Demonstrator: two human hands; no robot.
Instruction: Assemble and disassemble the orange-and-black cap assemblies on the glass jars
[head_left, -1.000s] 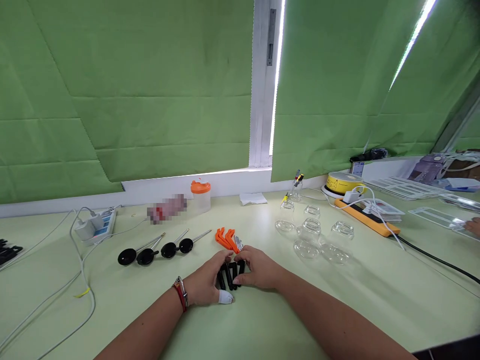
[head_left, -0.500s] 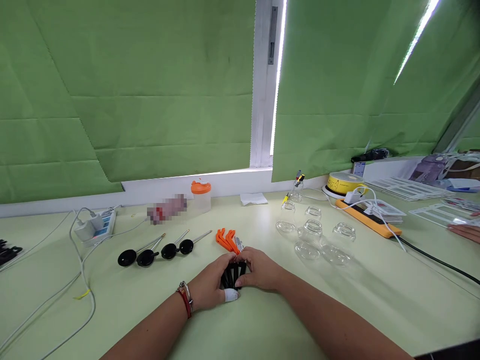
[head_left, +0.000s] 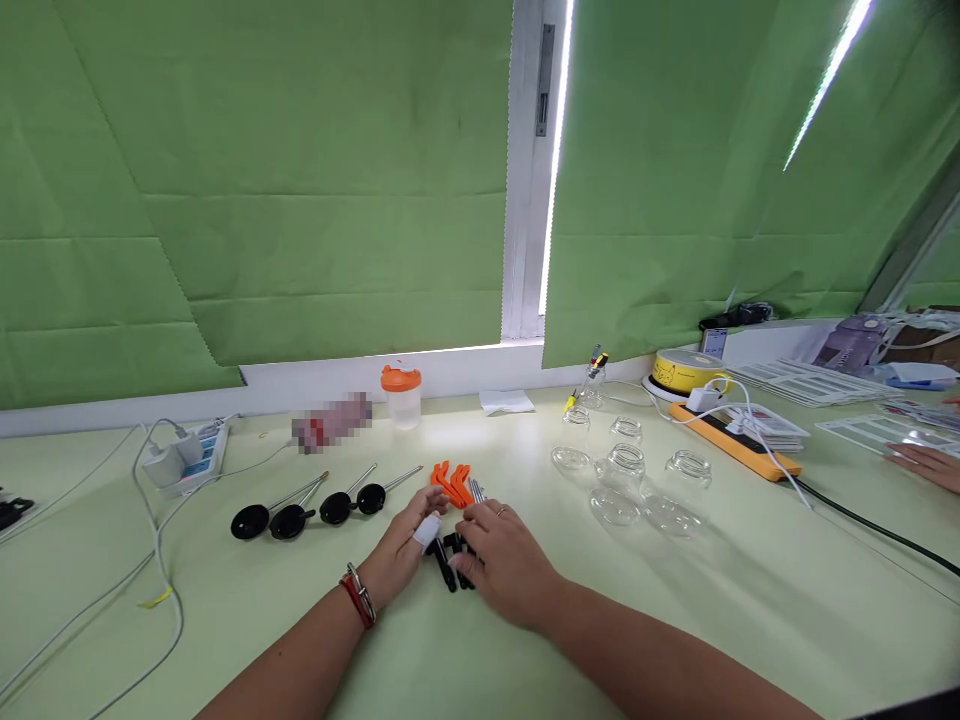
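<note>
Several black T-shaped plastic handles (head_left: pixel 442 566) lie grouped on the table in front of me. My left hand (head_left: pixel 401 545), a white wrap on its thumb, is open at their left side, fingers stretched forward. Over the right part of the group, my right hand (head_left: pixel 510 565) curls its fingers and thumb around the handles, hiding some of them. Just beyond my fingertips are curved orange pieces (head_left: pixel 452 484) and thin silver rods (head_left: pixel 477 490), partly covered by the right hand. To the left lie several round black heads (head_left: pixel 336 508) with metal shafts.
Clear glass jars (head_left: pixel 625 470) stand to the right. Behind them are an orange power strip (head_left: pixel 739 440) and a yellow round tin (head_left: pixel 681 370). An orange-lidded cup (head_left: pixel 403 395) is at the back. White cables (head_left: pixel 161 560) run along the left. Another person's hand (head_left: pixel 926 465) rests at far right.
My hands have moved apart. The left one has let go of the black handles and shifted left with fingers extended; the right stays over them. The handles now lie spread more loosely.
</note>
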